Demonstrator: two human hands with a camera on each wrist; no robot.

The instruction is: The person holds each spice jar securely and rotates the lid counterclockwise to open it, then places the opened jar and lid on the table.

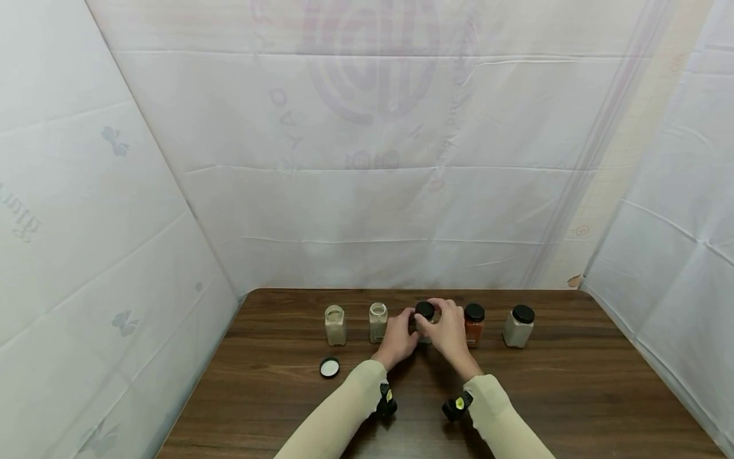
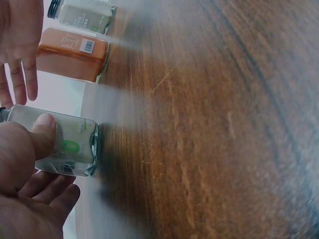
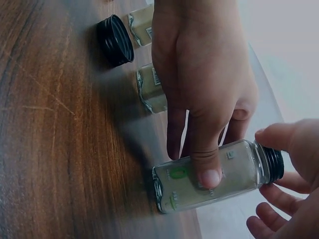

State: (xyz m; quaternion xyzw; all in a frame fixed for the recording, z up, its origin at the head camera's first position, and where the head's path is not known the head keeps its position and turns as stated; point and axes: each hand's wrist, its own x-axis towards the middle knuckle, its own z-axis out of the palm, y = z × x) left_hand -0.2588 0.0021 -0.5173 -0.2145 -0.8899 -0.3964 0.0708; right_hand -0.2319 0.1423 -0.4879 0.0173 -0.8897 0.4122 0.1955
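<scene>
A clear square glass jar (image 2: pixel 75 132) of pale powder, with green print on it, stands upright on the table. My left hand (image 1: pixel 398 338) grips its body, thumb (image 3: pixel 209 172) across one face and fingers on the opposite side. Around the black screw lid (image 1: pixel 424 310) on top, my right hand (image 1: pixel 450 331) holds its thumb and fingers, the thumb right at the lid's lower edge in the right wrist view. The lid sits on the jar's neck.
Left of the hands stand two lidless jars of pale powder, a far one (image 1: pixel 335 327) and a nearer one (image 1: pixel 378 324). A loose black lid (image 1: pixel 329 367) lies white side up. To the right are a lidded orange-red jar (image 1: pixel 474 328) and a lidded pale jar (image 1: pixel 518 330) on the wooden table (image 1: pixel 573 395).
</scene>
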